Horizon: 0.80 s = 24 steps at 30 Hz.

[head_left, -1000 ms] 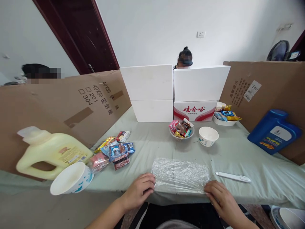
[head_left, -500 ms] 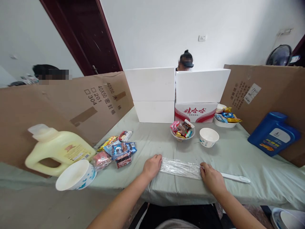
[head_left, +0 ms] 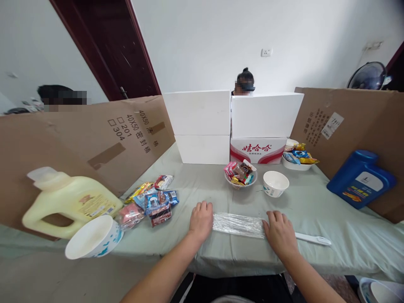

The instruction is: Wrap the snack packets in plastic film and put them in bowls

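Observation:
A flattened strip of clear plastic film [head_left: 238, 225] lies crosswise on the cloth near the front of the table. My left hand [head_left: 202, 221] rests at its left end, fingers stretched forward against the cloth. At the other end my right hand [head_left: 280, 235] lies with fingers apart, its thumb by the film's edge. Neither hand visibly grips the film. A white plastic handle [head_left: 314, 239] with a hole in its end sticks out to the right from beneath my right hand; its other end is hidden.
Beyond the film stand a bowl of wrapped sweets [head_left: 241, 181] and a white paper bowl [head_left: 275, 184]. Snack packets [head_left: 159, 204], a tilted paper bowl [head_left: 93, 237] and a yellow jug [head_left: 72, 202] are left. A blue bottle [head_left: 361, 179] leans right; white boxes [head_left: 202, 126] stand behind.
Both hands have gone from bent fingers at the film's ends to fingers laid out flatter. The film stays in nearly the same place. The view has shifted slightly.

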Available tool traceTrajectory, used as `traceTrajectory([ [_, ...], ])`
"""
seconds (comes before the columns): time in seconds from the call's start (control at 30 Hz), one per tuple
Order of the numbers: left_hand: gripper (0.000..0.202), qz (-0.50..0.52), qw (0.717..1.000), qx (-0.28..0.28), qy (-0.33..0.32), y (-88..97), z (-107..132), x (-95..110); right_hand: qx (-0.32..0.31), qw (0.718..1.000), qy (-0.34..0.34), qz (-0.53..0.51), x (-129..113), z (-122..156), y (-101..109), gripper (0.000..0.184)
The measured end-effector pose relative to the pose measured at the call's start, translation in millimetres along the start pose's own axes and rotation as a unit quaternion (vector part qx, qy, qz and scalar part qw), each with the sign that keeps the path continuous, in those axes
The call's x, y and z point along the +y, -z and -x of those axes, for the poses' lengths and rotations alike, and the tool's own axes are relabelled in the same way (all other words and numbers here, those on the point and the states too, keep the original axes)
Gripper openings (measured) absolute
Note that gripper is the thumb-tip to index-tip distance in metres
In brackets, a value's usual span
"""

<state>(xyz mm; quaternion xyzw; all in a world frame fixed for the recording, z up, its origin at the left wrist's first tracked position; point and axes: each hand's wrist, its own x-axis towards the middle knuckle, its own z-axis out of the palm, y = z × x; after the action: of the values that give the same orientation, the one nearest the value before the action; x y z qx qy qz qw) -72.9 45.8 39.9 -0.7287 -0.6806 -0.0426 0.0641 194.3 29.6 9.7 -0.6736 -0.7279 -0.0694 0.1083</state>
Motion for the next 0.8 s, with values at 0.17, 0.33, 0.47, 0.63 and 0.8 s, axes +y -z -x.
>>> traceTrajectory([
  [0.17,0.023,0.098,0.989,0.044,-0.097,0.7,19.2,36.4,-0.025,0.964,0.254,-0.080,-19.2,3.3,-1.1,0.065],
  [0.33,0.038,0.084,0.996,0.017,-0.038,-18.7,22.4,35.4,-0.053,0.955,0.277,-0.088,-16.6,37.1,-16.7,0.080],
  [0.47,0.047,0.112,0.990,-0.003,-0.082,-23.6,22.0,31.9,0.073,0.935,0.342,-0.061,3.3,78.0,-21.2,0.058],
  [0.63,0.059,0.175,0.954,-0.064,-0.234,-28.7,21.4,62.5,0.168,0.914,0.362,-0.070,31.8,96.9,-10.3,0.029],
  [0.8,0.070,0.182,0.915,-0.117,-0.342,-33.3,4.1,79.3,0.149,0.905,0.384,-0.108,49.5,106.1,17.1,0.018],
])
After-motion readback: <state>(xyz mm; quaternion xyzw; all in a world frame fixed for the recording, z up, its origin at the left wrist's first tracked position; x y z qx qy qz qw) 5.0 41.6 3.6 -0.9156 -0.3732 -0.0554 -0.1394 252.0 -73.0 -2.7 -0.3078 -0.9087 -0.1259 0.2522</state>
